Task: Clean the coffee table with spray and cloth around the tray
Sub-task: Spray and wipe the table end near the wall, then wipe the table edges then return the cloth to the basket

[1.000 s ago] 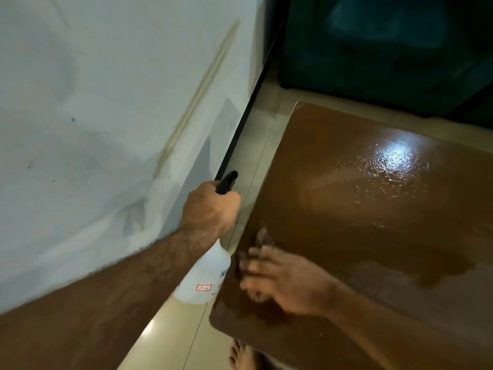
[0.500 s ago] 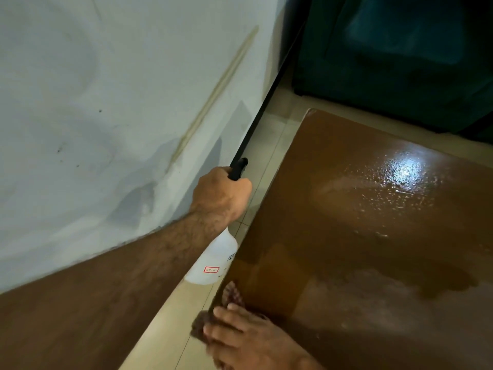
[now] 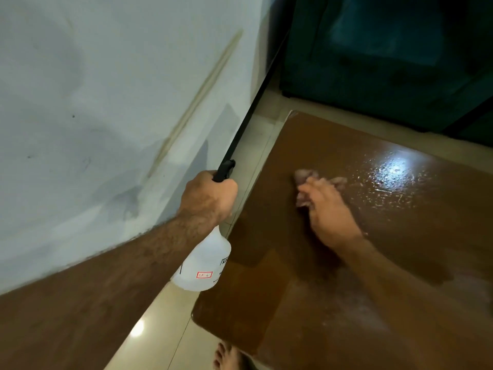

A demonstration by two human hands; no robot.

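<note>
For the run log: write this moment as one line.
left hand: holds spray bottle off table edge | right hand: presses cloth on coffee table | surface: wet sheen | tray: not in view

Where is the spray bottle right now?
The spray bottle hangs from the left hand, over the floor beside the coffee table's left edge, near the wall.
</note>
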